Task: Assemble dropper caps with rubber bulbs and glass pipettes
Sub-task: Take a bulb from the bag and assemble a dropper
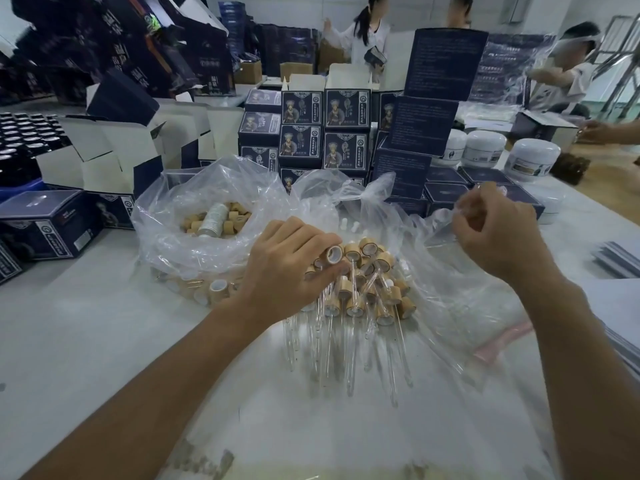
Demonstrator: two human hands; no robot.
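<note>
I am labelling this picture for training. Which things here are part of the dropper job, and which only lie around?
Job:
- cap held by left hand
- pipette pinched by right hand
- finished droppers
- bag of caps

Lying about:
- blue boxes
- white jars
- open cartons

Left hand [287, 268] at frame centre pinches a wooden cap [334, 254] over a pile of droppers [363, 292] on the table [86, 323]. Right hand [498, 233], right of centre, is raised, fingers curled on something clear, blurred. Bag of caps [214, 220] centre left; boxes [325, 129] behind.
</note>
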